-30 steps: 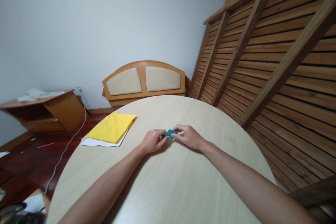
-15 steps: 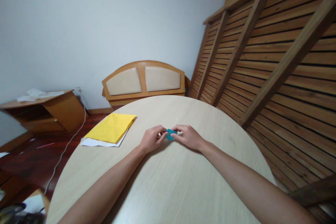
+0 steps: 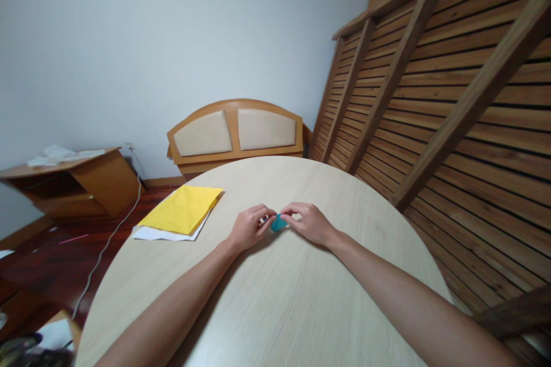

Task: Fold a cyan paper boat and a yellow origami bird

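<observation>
left hand (image 3: 249, 228) and right hand (image 3: 306, 222) both pinching small teal paper (image 3: 278, 222) over round table (image 3: 275, 275); folding looks well along, shape unclear; yellow sheet (image 3: 183, 209) untouched.

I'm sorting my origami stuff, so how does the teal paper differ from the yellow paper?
The teal paper is tiny and pinched between the left hand and right hand; the yellow paper is far larger and lies untouched on a white sheet. Teal sits mid-table, yellow near the table's left edge. Both look creased.
</observation>
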A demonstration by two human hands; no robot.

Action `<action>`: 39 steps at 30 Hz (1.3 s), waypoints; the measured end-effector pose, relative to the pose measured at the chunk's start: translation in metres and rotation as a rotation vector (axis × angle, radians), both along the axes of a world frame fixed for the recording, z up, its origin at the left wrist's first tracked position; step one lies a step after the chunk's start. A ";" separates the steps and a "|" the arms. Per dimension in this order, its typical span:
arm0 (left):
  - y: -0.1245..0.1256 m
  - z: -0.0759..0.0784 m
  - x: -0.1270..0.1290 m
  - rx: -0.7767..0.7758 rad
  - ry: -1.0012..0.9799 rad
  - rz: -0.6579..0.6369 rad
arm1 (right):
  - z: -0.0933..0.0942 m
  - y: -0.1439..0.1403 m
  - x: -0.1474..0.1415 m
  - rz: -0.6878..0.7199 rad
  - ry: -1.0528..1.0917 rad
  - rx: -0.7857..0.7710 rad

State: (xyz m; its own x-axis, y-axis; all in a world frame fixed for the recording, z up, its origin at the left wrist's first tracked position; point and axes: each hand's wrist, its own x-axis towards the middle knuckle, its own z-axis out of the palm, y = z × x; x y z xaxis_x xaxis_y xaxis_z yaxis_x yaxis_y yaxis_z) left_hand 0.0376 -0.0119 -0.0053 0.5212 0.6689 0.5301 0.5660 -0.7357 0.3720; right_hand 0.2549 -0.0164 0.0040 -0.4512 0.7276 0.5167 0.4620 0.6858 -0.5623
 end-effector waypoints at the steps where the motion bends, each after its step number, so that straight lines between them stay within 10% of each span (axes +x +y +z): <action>1: 0.000 0.000 0.000 0.006 -0.005 -0.002 | 0.000 0.000 0.000 0.000 0.001 0.006; 39: 0.000 -0.001 0.002 0.052 -0.046 -0.046 | -0.001 0.002 0.002 0.024 -0.040 0.025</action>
